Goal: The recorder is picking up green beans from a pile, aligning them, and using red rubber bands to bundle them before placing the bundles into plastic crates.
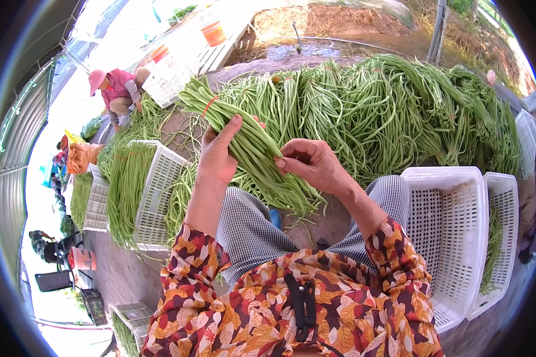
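Note:
My left hand point(221, 151) is closed round a bundle of long green beans point(254, 147), held slanting above my knees. A red band point(210, 106) circles the bundle near its upper left end. My right hand point(315, 165) is at the bundle's right side, thumb and index finger pinched together at the beans; whether a bean lies between them I cannot tell. Beyond my hands, banded bundles of long beans point(375, 111) lie in a broad heap. Loose beans point(181, 196) lie to the left of my knees.
White plastic crates point(480, 232) stand at my right, one with beans inside. More crates point(154, 196) with beans stand at my left. A co-worker in a pink hat point(116, 89) bends over beans at the upper left. Orange buckets point(213, 33) and a metal post point(437, 31) are farther off.

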A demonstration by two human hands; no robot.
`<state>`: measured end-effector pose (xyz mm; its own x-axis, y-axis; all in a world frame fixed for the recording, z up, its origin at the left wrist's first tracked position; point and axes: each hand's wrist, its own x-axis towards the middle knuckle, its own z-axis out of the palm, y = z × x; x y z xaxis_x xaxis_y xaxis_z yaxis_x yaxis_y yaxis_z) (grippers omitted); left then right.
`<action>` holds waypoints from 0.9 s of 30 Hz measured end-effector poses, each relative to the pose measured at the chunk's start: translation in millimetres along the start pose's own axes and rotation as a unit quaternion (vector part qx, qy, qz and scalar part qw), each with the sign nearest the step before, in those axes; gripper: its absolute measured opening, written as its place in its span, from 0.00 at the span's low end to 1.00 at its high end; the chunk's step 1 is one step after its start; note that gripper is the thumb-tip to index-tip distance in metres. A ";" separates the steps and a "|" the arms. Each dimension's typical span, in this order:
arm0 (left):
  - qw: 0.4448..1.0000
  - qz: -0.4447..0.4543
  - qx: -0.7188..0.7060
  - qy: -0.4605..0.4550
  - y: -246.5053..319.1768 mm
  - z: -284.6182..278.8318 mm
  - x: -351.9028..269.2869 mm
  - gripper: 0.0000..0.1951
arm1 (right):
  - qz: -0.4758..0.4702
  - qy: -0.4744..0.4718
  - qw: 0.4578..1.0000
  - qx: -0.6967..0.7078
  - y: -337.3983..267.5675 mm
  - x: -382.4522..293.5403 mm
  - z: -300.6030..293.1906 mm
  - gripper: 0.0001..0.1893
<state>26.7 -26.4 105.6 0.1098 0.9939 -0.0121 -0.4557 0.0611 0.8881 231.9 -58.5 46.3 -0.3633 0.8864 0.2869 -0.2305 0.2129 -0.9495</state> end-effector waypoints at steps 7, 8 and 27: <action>1.000 0.006 -0.012 0.025 -2.6 -1.9 -1.8 0.10 | -0.003 0.073 0.980 -0.187 3.1 -0.5 2.9 0.09; 1.000 0.010 -0.011 0.022 -2.7 -0.1 -2.5 0.10 | -0.029 0.085 0.975 -0.204 3.1 -0.8 2.9 0.09; 0.991 0.067 0.096 0.062 -7.6 17.9 -6.0 0.10 | -0.055 0.056 0.993 -0.093 -3.9 17.0 7.1 0.13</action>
<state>45.3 -34.5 107.2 -0.0542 0.9964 0.0658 -0.2807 -0.0784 0.9566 220.2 -47.2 55.8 -0.2406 0.8914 0.3841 -0.0895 0.3736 -0.9232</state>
